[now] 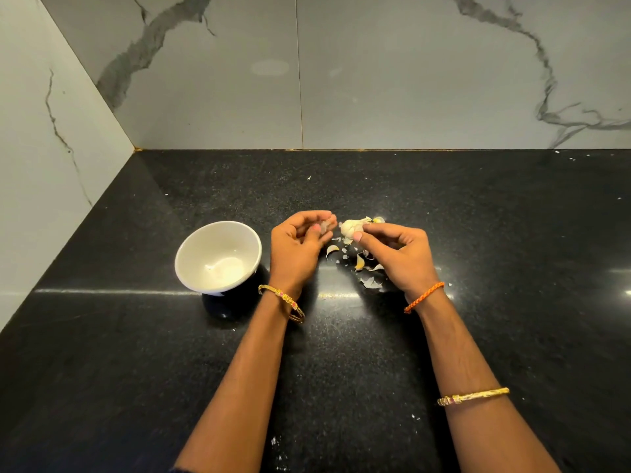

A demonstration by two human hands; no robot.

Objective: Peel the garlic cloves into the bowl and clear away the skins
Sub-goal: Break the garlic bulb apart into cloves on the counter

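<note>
Both hands pinch: my right hand (396,254) grips the garlic bulb (351,227), my left hand (300,244) a papery skin (326,225); flakes could scatter across the desk (341,353), missing the bowl (218,256).

no text, label, brand or number can be read anywhere.

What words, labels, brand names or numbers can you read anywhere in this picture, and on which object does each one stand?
None can be read.
The white bowl, black counter and marble wall carry no print.
The left hand, pinching a skin, and the right hand, gripping the garlic bulb, show no lettering; neither do the bangles.
</note>
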